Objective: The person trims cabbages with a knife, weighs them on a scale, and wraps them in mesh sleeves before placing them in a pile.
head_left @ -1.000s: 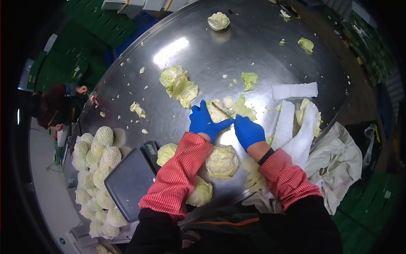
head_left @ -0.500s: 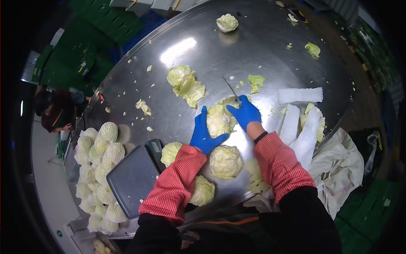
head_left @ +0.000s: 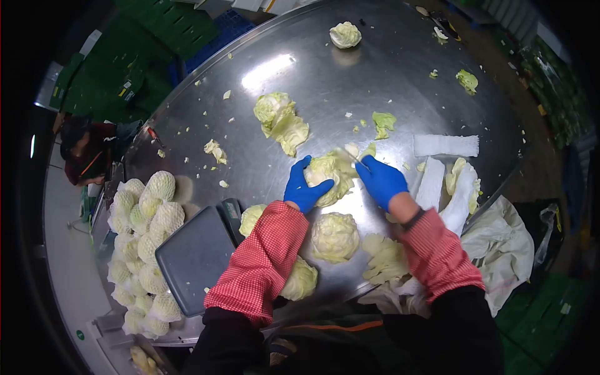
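Holds a pale green cabbage (head_left: 328, 178) near the middle of the metal table (head_left: 350, 75), cupped in the blue-gloved left hand (head_left: 306, 185), with thumb and fingers spread around its left side; grasps a thin knife (head_left: 355, 157) in the blue-gloved right hand (head_left: 382, 181), with fingers closed about the handle and blade aimed away, beside the cabbage's upper right edge; cannot tell if blade and leaf touch.

Has a second cabbage (head_left: 335, 237) just below on the table, apart from both hands; has loose leaves (head_left: 384, 259) to its right, near the right sleeve; shows two more cabbages partly covered by the left sleeve (head_left: 259, 259).

Farther out, shows a cabbage with an opened leaf (head_left: 281, 119) up and to the left; a lone cabbage (head_left: 345, 35) near the far edge; leaf scraps (head_left: 383, 124) scattered between; white netting (head_left: 446, 145) to the right, lying flat, with more lengths below it; crumpled pale sheeting (head_left: 500, 250) at the table's right edge; a dark grey tray (head_left: 195, 259) to the left, just beside a heap of netted produce (head_left: 152, 228).

Beyond the left edge, shows another person (head_left: 92, 150) and green crates (head_left: 122, 75).
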### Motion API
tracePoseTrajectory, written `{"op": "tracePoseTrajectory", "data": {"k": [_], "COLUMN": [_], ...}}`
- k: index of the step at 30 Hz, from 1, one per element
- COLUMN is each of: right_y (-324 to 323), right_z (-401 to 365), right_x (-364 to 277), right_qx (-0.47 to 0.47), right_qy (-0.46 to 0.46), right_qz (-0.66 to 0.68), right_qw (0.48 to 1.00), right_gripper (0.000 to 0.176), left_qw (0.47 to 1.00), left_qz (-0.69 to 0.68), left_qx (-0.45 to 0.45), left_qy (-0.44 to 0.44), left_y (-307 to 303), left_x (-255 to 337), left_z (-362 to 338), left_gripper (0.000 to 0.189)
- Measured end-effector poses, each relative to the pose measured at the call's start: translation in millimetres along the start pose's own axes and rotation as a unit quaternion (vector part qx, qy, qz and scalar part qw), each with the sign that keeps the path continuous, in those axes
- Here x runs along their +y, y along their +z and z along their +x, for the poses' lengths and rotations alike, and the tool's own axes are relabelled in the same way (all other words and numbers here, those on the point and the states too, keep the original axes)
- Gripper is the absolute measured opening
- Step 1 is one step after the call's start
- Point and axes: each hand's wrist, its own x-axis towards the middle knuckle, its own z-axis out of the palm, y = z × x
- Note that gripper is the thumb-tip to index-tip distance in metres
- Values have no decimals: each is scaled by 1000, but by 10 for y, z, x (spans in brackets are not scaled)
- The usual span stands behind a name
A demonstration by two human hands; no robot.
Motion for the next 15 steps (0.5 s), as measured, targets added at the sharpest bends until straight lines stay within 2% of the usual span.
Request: {"op": "tracePoseTrajectory", "data": {"k": [2, 5, 7, 9, 12, 15], "right_y": [-226, -261, -239, -232, -294, -278], "right_z": [-228, -347, -186, -87, -333, -364], "right_x": [-66, -143, -40, 5, -204, -192], "right_qx": [-49, -51, 6, 45, -6, -22], "right_qy": [-86, -73, -85, -108, -140, -112], "right_qz": [-125, -224, -206, -175, -213, -242], "right_qw": [987, 971, 975, 978, 967, 963], "right_gripper": [29, 25, 23, 19, 17, 15], "left_qw": [1000, 996, 986, 983, 986, 984], "left_qz": [-5, 26, 74, 99, 93, 100], "left_qx": [-17, -46, -66, -72, -109, -123], "left_qy": [25, 76, 134, 134, 90, 79], "left_y": [-22, 23, 23, 28, -53, -52], "left_x": [-16, 43, 70, 110, 189, 192], "left_z": [-1, 5, 0, 2, 13, 35], "left_gripper": [92, 92, 94, 96, 96, 99]}}
